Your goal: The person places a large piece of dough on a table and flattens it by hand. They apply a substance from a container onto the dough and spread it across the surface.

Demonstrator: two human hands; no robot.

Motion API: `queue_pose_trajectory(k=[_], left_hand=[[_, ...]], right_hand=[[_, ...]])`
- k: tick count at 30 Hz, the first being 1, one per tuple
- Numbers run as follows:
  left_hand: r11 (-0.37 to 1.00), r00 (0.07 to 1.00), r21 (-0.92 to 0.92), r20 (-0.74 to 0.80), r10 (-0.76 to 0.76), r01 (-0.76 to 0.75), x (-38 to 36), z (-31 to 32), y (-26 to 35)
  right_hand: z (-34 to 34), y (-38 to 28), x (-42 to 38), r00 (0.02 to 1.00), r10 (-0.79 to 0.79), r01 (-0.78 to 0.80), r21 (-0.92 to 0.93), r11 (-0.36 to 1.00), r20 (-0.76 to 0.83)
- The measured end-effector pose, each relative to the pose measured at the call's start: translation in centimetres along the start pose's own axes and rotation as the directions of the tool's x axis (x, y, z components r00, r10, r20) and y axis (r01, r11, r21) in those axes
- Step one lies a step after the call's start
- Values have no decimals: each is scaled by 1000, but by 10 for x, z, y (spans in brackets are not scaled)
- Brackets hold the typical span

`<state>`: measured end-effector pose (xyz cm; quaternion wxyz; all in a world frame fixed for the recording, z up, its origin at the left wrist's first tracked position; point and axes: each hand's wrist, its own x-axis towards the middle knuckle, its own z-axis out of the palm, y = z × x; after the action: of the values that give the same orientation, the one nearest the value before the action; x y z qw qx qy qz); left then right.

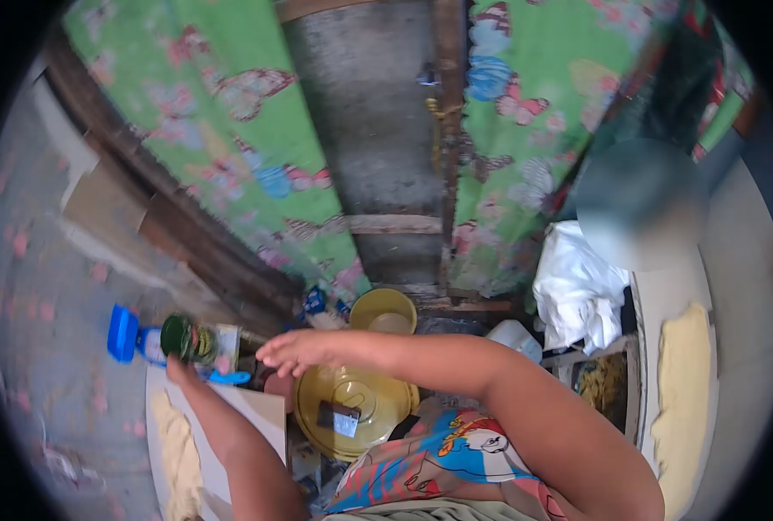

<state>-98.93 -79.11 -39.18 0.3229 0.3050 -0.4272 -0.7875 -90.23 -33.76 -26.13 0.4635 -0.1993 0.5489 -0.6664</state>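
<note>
At the left, my left hand (176, 368) is closed on a jar with a dark green lid (176, 334) and a green label; most of the fingers are hidden behind it. My right hand (295, 350) reaches across from the right with its fingers stretched out, and nothing shows in it. Below that hand stands a yellow lidded bucket (360, 438) with a dark phone-like rectangle (339, 418) on its lid. Beside the jar are a blue plastic object (122, 333) and a light blue handle-like piece (230, 378).
A second yellow bucket (384, 301) stands ahead, before a grey door (373, 113) between green butterfly curtains (247, 95). On the right are a white plastic bag (577, 291), a white container (516, 339) and a pale panel (681, 382). A blurred patch covers the upper right.
</note>
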Motion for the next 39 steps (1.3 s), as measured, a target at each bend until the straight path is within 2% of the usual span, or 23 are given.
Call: queue_pose_trajectory(k=[1,3,4,6,8,9,11,13,15,17,18,20,23,25,27,28,29,30,33,35,37,38,39], left_hand=[[993,992,45,-52,111,-109,14,-4,-7],[974,980,139,-68,187,-177,-11,9,0],[926,970,300,-12,243,-229,-9,11,1],[886,923,259,119,365,-384,-30,33,2],[787,892,427,141,430,-446,-77,64,11],[800,902,417,206,379,-432,-101,78,16],[879,891,240,310,332,-411,-127,100,0],[895,879,279,428,210,-349,-196,130,-5],[893,847,335,523,90,-302,-255,151,-27],[927,701,200,708,87,-317,-309,166,-63],[938,659,215,752,20,-273,-356,176,-70],[951,538,254,834,-123,-177,-434,188,-88],[945,275,314,920,-280,-87,-546,194,-115],[943,113,323,943,-313,-77,-625,193,-130],[917,-15,384,922,-388,-108,-699,188,-138],[914,-50,384,918,-393,-128,-734,184,-145],[903,-104,415,899,-426,-115,-768,181,-150],[904,-147,398,896,-420,-155,-800,177,-152],[904,-273,404,862,-428,-142,-883,169,-162],[892,-335,416,827,-451,-175,-929,169,-162],[897,-382,426,814,-438,-121,-970,168,-162],[896,-386,427,812,-438,-120,-985,170,-162],[906,-408,399,810,-420,-140,-1000,174,-163]], right_hand=[[-6,7,2,999,34,-33,31,999,-18],[-15,12,-2,994,71,-64,82,995,-80],[-19,14,-5,991,57,-46,92,995,-122],[-28,18,-14,990,12,5,116,993,-143],[-34,17,-35,980,-50,56,24,998,-192],[-36,16,-47,974,-100,87,-71,994,-205],[-41,19,-77,952,-155,125,-128,984,-263],[-46,25,-112,886,-373,153,-583,798,-277],[-32,14,-170,855,-380,57,-663,746,-354],[-26,25,-211,663,-653,59,-843,534,-367],[-23,32,-231,586,-736,43,-894,446,-339],[-7,36,-283,532,-754,-48,-903,427,-385],[12,59,-357,423,-798,-178,-903,392,-429],[18,77,-407,488,-681,-353,-837,419,-547],[23,104,-452,424,-555,-567,-688,454,-715],[24,111,-476,442,-320,-703,-545,457,-838],[27,122,-499,384,-212,-794,-438,422,-899],[27,143,-519,312,-234,-843,-382,379,-921],[38,180,-577,176,-163,-889,-228,398,-971],[52,177,-612,108,-15,-897,-104,430,-994],[55,171,-645,68,180,-897,19,442,-981],[58,169,-662,114,186,-954,-55,294,-976],[63,161,-679,103,199,-955,-40,295,-975]])
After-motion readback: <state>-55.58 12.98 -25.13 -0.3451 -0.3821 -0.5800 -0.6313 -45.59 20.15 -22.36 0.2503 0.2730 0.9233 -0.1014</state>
